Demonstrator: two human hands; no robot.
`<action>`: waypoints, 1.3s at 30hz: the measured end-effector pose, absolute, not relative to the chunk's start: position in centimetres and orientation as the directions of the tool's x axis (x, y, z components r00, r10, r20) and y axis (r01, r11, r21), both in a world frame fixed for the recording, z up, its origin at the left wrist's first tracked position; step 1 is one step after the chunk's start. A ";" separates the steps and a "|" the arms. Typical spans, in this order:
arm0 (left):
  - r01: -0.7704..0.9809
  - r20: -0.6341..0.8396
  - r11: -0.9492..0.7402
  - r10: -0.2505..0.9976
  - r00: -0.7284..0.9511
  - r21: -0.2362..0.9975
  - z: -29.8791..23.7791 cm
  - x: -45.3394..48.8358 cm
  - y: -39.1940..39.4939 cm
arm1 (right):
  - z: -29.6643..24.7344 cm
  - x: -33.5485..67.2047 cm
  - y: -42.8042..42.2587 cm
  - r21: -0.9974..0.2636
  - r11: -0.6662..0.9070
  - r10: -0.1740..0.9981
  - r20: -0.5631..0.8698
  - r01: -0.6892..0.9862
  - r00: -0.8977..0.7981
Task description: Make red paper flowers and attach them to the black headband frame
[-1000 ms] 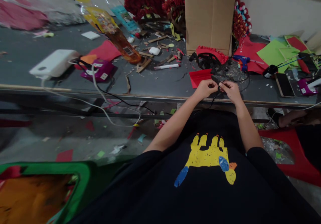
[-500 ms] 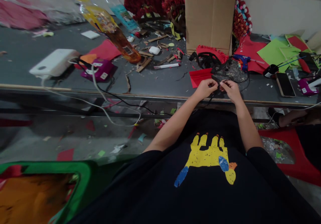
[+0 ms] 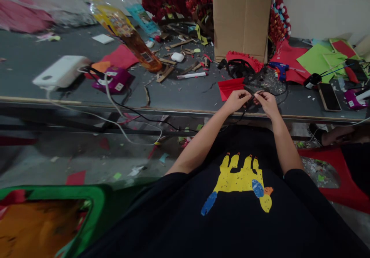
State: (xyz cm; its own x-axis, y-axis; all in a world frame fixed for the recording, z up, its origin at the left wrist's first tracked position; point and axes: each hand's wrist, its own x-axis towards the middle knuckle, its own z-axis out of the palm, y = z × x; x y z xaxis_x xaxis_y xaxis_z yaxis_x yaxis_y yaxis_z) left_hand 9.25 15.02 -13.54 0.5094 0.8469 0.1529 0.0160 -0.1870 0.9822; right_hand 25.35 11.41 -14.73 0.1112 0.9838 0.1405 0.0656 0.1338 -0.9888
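Observation:
Close together at the table's front edge, my left hand [image 3: 237, 100] and my right hand [image 3: 266, 101] both pinch with thumb and fingers. Between their fingertips is a thin dark strip [image 3: 252, 94], too small and dim to name exactly. A black cable [image 3: 244, 113] passes below the hands. Beside my left hand lies a folded red paper piece [image 3: 228, 88]. Just beyond the hands is a black band-like object [image 3: 241, 68] with a red fringed strip [image 3: 245, 59]. To the right of it rests a blue glue gun [image 3: 280, 68].
A cardboard box [image 3: 243, 19] stands at the back. Bottles, a white marker [image 3: 192, 75], a white power bank-like block [image 3: 62, 73] and purple socket block [image 3: 115, 79] lie leftward. A phone [image 3: 329, 97] and green sheets [image 3: 316, 61] are rightward. A green bin [image 3: 100, 204] stands lower left.
My fingers have shifted slightly, with the two hands still pinching close together. The surrounding things stay in place; the view has moved only a little.

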 end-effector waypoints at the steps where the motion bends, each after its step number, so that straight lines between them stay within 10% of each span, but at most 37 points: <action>1: 0.019 0.150 -0.185 0.848 0.508 0.983 -13.5 9.2 15.0 | -14.7 25.3 11.4 -0.988 0.137 0.983 0.144 0.068 0.112; 39: -0.074 0.118 -0.094 0.877 0.466 0.993 -13.4 9.2 15.2 | -14.8 25.3 11.5 -0.990 0.112 0.984 0.123 0.087 0.128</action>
State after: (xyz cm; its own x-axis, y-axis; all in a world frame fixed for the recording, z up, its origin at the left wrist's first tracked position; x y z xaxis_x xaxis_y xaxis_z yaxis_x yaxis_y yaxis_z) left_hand 9.16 15.16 -13.36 0.4660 0.8770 0.1176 -0.0741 -0.0938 0.9928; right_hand 25.31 11.54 -14.79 0.1281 0.9841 0.1229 0.0871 0.1123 -0.9899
